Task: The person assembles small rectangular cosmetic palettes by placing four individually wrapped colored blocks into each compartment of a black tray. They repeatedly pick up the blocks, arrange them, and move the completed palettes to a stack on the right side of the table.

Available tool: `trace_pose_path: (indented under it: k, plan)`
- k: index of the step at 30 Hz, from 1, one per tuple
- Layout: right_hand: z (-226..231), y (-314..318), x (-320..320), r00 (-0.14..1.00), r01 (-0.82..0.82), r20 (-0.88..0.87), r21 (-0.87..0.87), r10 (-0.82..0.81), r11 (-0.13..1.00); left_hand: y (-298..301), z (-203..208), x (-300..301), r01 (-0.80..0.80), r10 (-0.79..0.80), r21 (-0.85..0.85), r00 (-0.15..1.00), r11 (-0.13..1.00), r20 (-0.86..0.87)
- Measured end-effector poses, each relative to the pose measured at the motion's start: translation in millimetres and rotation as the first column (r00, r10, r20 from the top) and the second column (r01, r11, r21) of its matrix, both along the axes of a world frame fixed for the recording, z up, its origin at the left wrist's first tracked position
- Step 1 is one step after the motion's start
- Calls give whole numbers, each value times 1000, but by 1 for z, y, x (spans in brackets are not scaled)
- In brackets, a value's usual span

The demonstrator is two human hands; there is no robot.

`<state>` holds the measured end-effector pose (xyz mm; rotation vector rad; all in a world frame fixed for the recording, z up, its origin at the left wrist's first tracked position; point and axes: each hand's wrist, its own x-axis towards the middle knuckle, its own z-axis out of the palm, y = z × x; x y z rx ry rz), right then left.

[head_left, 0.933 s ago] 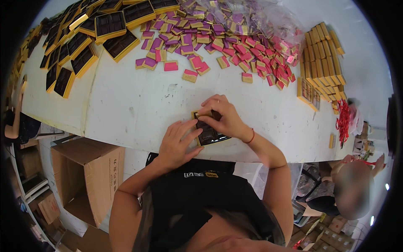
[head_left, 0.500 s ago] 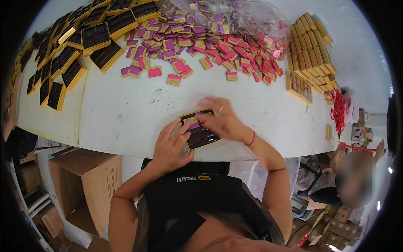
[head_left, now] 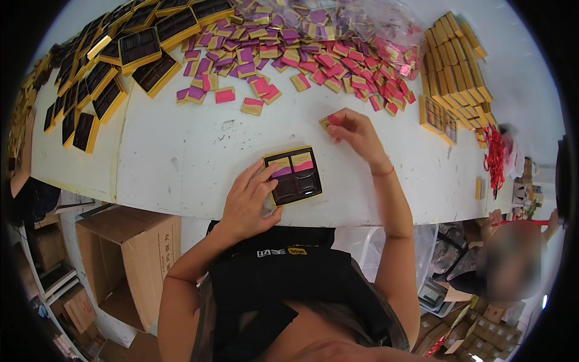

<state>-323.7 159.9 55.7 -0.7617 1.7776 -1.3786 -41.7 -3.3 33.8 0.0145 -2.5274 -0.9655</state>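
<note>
A yellow-edged gift box (head_left: 295, 196) with a dark brown compartment tray lies on the table in front of me. My left hand (head_left: 244, 202) grips its left side, fingers over the rim and thumb at the near corner. In the far left compartment sits a purple-and-gold wrapped chocolate (head_left: 281, 169), partly under my fingertips. Beside it, the far right compartment holds a pink-and-gold one (head_left: 302, 161). Both near compartments show bare dark tray. Beyond the box to the right, my right hand (head_left: 356, 134) pinches another pink-and-gold wrapped chocolate (head_left: 326, 123) above the table.
Across the far side spreads a heap of wrapped chocolates (head_left: 265, 54), with clear plastic (head_left: 338, 21) over part of it. Dark-trayed boxes (head_left: 139, 48) pile up at far left. Filled boxes (head_left: 455, 72) are stacked at right, near red ribbons (head_left: 494, 157). Another person (head_left: 512, 259) is at right.
My right hand has moved up and right from over the box and now holds a wrapped chocolate. A pink-and-gold chocolate now shows in the far right compartment. The left hand stays on the box.
</note>
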Motion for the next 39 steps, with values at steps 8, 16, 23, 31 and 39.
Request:
trace_pose_path:
  k: [8, 16, 23, 31, 39]
  plan:
    - [21, -1, 91, 984, -173, 10, -208, 179, 963, -2, 0, 1, -3, 3, 19, 1000, 1000, 28]
    - [8, -8, 147, 811, -92, -585, -121, 3, 988, -1, -7, 2, -37, 34, 186, 999, 982, 19]
    - [10, -4, 125, 585, -205, -805, -31, 97, 978, -4, -7, 4, 3, -5, 86, 1000, 996, 28]
    - [36, -29, 66, 541, -358, -815, -1, 207, 934, -2, -8, 7, 2, 6, -123, 998, 992, 63]
    - [-9, -142, -79, 295, 127, -956, 43, 4, 991, 1, -6, 8, 95, -97, -133, 995, 986, -6]
